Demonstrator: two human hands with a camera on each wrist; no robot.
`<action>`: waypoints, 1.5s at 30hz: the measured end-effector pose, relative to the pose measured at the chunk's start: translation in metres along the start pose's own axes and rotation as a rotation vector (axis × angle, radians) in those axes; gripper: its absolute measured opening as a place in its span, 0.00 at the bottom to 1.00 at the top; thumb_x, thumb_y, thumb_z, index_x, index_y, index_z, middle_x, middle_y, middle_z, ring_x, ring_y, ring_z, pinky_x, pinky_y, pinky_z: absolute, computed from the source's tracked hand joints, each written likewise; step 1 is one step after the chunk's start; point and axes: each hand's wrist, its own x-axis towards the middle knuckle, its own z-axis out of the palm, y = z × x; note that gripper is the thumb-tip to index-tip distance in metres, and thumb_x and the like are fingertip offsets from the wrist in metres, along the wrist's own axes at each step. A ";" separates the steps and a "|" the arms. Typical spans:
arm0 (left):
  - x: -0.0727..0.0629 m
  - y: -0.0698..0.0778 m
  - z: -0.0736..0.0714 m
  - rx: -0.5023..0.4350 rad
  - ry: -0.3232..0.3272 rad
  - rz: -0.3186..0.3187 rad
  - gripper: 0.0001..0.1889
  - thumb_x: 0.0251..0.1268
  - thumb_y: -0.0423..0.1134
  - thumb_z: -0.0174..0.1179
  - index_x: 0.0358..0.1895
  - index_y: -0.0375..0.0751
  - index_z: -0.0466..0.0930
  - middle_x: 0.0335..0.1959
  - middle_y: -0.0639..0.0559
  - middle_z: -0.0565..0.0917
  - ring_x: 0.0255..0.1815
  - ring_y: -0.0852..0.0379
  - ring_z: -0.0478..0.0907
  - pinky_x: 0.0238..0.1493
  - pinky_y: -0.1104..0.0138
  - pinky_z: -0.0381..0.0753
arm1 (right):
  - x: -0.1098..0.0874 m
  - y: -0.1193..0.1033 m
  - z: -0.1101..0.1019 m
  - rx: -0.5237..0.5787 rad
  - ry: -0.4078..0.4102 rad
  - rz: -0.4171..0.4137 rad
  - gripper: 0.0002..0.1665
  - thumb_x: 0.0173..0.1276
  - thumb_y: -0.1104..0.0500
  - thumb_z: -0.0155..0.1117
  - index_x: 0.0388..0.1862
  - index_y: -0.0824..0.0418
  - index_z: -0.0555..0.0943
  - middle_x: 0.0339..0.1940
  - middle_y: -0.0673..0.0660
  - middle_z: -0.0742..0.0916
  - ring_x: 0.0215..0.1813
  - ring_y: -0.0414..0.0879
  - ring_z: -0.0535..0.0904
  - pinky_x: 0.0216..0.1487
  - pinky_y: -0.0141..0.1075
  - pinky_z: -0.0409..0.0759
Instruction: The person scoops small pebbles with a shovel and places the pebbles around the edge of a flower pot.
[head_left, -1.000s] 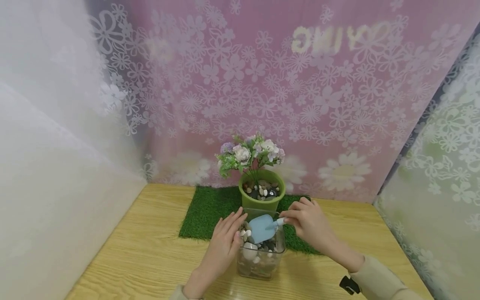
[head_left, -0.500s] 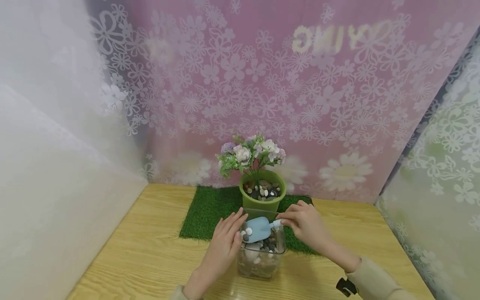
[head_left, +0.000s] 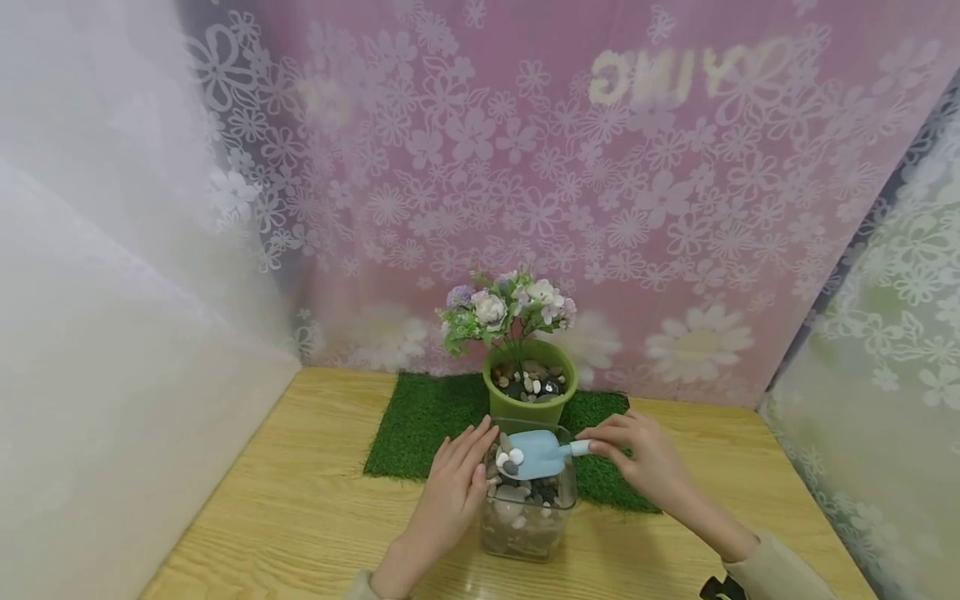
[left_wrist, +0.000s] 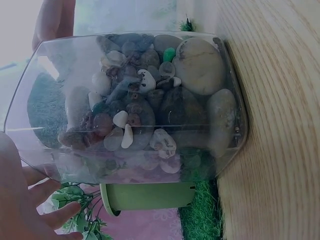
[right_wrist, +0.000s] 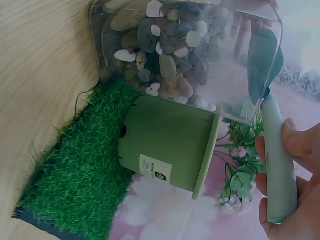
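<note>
My right hand (head_left: 641, 458) grips the pale handle of a small light-blue toy shovel (head_left: 538, 454). The blade lies level inside the top of a clear plastic container (head_left: 525, 537), with white and grey pebbles (head_left: 512, 460) at its tip. From the right wrist view, fingers curl round the handle (right_wrist: 280, 165), while the blade shows through the clear wall. My left hand (head_left: 450, 492) rests against the container's left side, its fingers straight. Stones (left_wrist: 135, 105) of mixed sizes fill the lower part of the container in the left wrist view.
Right behind the container stands a green flowerpot (head_left: 528, 408) with artificial flowers (head_left: 510, 308) and pebbles inside. It sits on a green turf mat (head_left: 427, 425) on a wooden table (head_left: 262, 517). A pink floral curtain (head_left: 480, 167) hangs behind, with pale sheets at both sides.
The shovel first slid left towards the container's left wall, then back right with my right hand. Its blade is now flatter, and pebbles show at its tip. My left hand has stayed in place.
</note>
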 end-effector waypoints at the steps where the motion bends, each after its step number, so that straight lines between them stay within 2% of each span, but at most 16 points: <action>1: 0.000 0.000 0.000 0.004 0.004 0.002 0.27 0.78 0.34 0.49 0.77 0.44 0.65 0.78 0.48 0.66 0.76 0.42 0.65 0.70 0.33 0.61 | -0.002 0.001 -0.001 0.006 0.008 0.010 0.14 0.59 0.63 0.75 0.42 0.49 0.92 0.33 0.38 0.86 0.34 0.34 0.75 0.38 0.40 0.76; 4: -0.001 -0.001 0.001 0.017 0.017 0.006 0.27 0.77 0.33 0.50 0.77 0.45 0.65 0.78 0.49 0.66 0.76 0.43 0.65 0.70 0.34 0.61 | -0.007 0.001 -0.006 0.033 0.024 0.044 0.14 0.59 0.64 0.75 0.43 0.49 0.92 0.34 0.38 0.86 0.37 0.35 0.76 0.39 0.40 0.77; 6: -0.001 -0.002 0.001 0.020 0.022 0.009 0.27 0.77 0.33 0.50 0.77 0.45 0.65 0.78 0.48 0.66 0.76 0.43 0.65 0.70 0.34 0.62 | -0.009 0.001 -0.009 0.040 0.032 0.063 0.15 0.59 0.65 0.75 0.43 0.49 0.91 0.35 0.38 0.87 0.38 0.35 0.76 0.37 0.37 0.74; 8: -0.002 -0.002 0.001 0.020 0.023 0.005 0.28 0.77 0.33 0.50 0.78 0.46 0.65 0.78 0.49 0.66 0.76 0.43 0.65 0.71 0.35 0.61 | -0.010 0.001 -0.011 0.046 0.040 0.072 0.15 0.60 0.65 0.74 0.44 0.50 0.91 0.35 0.39 0.87 0.39 0.36 0.75 0.34 0.34 0.72; 11: -0.002 -0.002 0.001 0.016 0.024 0.004 0.28 0.77 0.33 0.50 0.78 0.46 0.64 0.78 0.49 0.66 0.76 0.44 0.64 0.71 0.35 0.60 | -0.010 0.001 -0.015 0.042 0.058 0.078 0.15 0.59 0.66 0.75 0.43 0.50 0.91 0.35 0.41 0.87 0.39 0.36 0.75 0.35 0.35 0.73; 14: -0.002 -0.002 0.001 0.016 0.030 0.004 0.28 0.77 0.33 0.50 0.77 0.45 0.65 0.78 0.52 0.65 0.76 0.44 0.65 0.71 0.35 0.61 | -0.008 0.002 -0.019 0.032 0.075 0.089 0.16 0.58 0.66 0.75 0.44 0.51 0.91 0.36 0.43 0.88 0.39 0.37 0.77 0.36 0.37 0.77; 18: -0.001 -0.003 0.002 0.023 0.041 0.008 0.28 0.76 0.32 0.50 0.77 0.45 0.66 0.79 0.54 0.64 0.76 0.44 0.65 0.70 0.34 0.62 | 0.001 0.008 -0.026 -0.010 0.107 0.097 0.15 0.58 0.67 0.75 0.44 0.53 0.92 0.35 0.47 0.89 0.38 0.41 0.78 0.37 0.40 0.76; 19: -0.001 -0.003 0.002 0.024 0.041 0.008 0.28 0.76 0.32 0.50 0.77 0.45 0.66 0.79 0.54 0.64 0.76 0.44 0.65 0.70 0.35 0.62 | 0.004 0.010 -0.028 -0.015 0.120 0.097 0.15 0.58 0.67 0.75 0.43 0.53 0.92 0.35 0.49 0.90 0.38 0.43 0.79 0.41 0.43 0.77; 25: -0.001 -0.002 0.002 0.024 0.033 0.006 0.28 0.77 0.33 0.50 0.77 0.47 0.65 0.78 0.50 0.66 0.76 0.44 0.65 0.70 0.34 0.62 | 0.022 0.031 -0.037 -0.140 0.185 0.103 0.12 0.57 0.66 0.77 0.42 0.60 0.92 0.36 0.58 0.91 0.34 0.54 0.82 0.35 0.50 0.77; 26: -0.001 -0.002 0.002 0.026 0.034 0.008 0.27 0.77 0.33 0.50 0.77 0.47 0.65 0.77 0.49 0.67 0.76 0.43 0.65 0.70 0.34 0.62 | 0.024 0.036 -0.038 -0.166 0.184 0.107 0.12 0.58 0.65 0.77 0.42 0.61 0.91 0.36 0.60 0.90 0.33 0.55 0.81 0.30 0.47 0.75; 27: -0.001 -0.002 0.002 0.029 0.034 0.010 0.27 0.77 0.33 0.49 0.77 0.47 0.65 0.77 0.48 0.67 0.75 0.43 0.65 0.70 0.34 0.62 | 0.027 0.040 -0.039 -0.181 0.179 0.109 0.12 0.58 0.65 0.76 0.42 0.62 0.91 0.36 0.61 0.90 0.33 0.56 0.82 0.30 0.48 0.76; 30: -0.001 -0.001 0.002 0.029 0.027 0.005 0.27 0.78 0.33 0.50 0.77 0.46 0.65 0.77 0.48 0.67 0.76 0.43 0.65 0.70 0.35 0.62 | 0.034 0.052 -0.042 -0.215 0.143 0.127 0.11 0.61 0.64 0.75 0.43 0.63 0.91 0.37 0.63 0.90 0.30 0.54 0.79 0.26 0.43 0.71; 34: -0.001 -0.001 0.003 0.019 0.018 -0.001 0.27 0.77 0.33 0.50 0.77 0.47 0.65 0.78 0.49 0.66 0.76 0.44 0.65 0.70 0.34 0.61 | 0.042 0.063 -0.042 -0.274 0.093 0.140 0.09 0.65 0.61 0.73 0.43 0.61 0.91 0.33 0.61 0.89 0.23 0.48 0.71 0.24 0.37 0.62; 39: -0.001 -0.001 0.004 0.022 0.026 0.008 0.27 0.76 0.32 0.51 0.77 0.46 0.66 0.77 0.48 0.67 0.75 0.43 0.65 0.69 0.34 0.62 | 0.049 0.069 -0.040 -0.386 0.078 0.119 0.08 0.65 0.59 0.72 0.41 0.58 0.92 0.31 0.58 0.89 0.29 0.51 0.75 0.29 0.42 0.65; 42: -0.002 -0.002 0.005 0.029 0.029 0.006 0.27 0.77 0.32 0.51 0.77 0.46 0.66 0.77 0.49 0.67 0.76 0.44 0.65 0.69 0.34 0.62 | 0.055 0.070 -0.038 -0.455 0.079 0.075 0.06 0.65 0.58 0.72 0.39 0.55 0.92 0.31 0.56 0.89 0.34 0.54 0.77 0.34 0.46 0.68; 45: -0.002 -0.002 0.004 0.023 0.022 -0.005 0.27 0.77 0.33 0.50 0.77 0.47 0.65 0.78 0.49 0.66 0.76 0.44 0.64 0.70 0.35 0.61 | 0.063 0.067 -0.037 -0.513 0.073 0.027 0.05 0.64 0.58 0.72 0.37 0.53 0.92 0.31 0.56 0.88 0.35 0.55 0.77 0.35 0.47 0.68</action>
